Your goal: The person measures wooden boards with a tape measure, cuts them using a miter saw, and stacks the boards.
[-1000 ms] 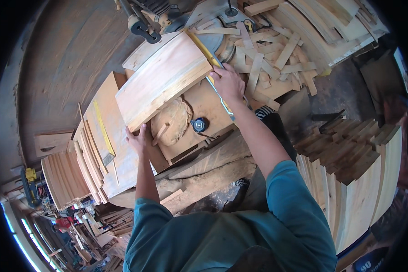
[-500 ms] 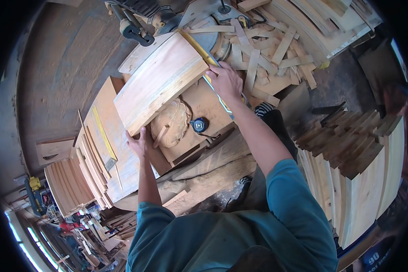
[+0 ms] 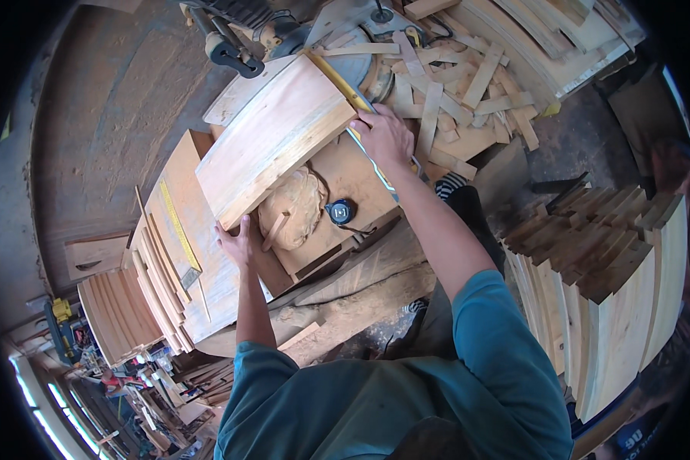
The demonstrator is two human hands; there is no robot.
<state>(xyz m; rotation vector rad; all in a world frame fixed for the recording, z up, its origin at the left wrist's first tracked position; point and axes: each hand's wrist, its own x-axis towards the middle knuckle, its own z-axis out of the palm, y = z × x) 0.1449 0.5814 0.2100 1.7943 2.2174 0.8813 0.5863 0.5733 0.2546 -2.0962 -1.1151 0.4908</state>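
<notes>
A wide, pale wooden board [image 3: 272, 134] lies slanted across the work surface between my hands. My left hand [image 3: 236, 244] grips its near left corner, thumb against the near edge. At the board's right end, my right hand [image 3: 387, 139] is closed over the corner, against a yellow strip with a blue edge [image 3: 337, 79]. That strip runs along the board's end; the fingertips are partly hidden. Just below the board are a scalloped, carved-looking round wooden piece [image 3: 297, 211] with a small stick [image 3: 276, 231] on it, and a blue tape measure [image 3: 340, 211].
A power saw [image 3: 234, 54] stands beyond the board. Thin wood offcuts [image 3: 468, 92] are heaped at the far right. Stacked boards [image 3: 613, 307] stand on the right. A yellow-bladed square [image 3: 179, 230] and wooden slats [image 3: 123, 314] lie on the left. A log [image 3: 345, 299] lies nearest me.
The whole picture has shifted very slightly to the right. Both hands keep the same hold, and the board has not visibly moved against the work surface.
</notes>
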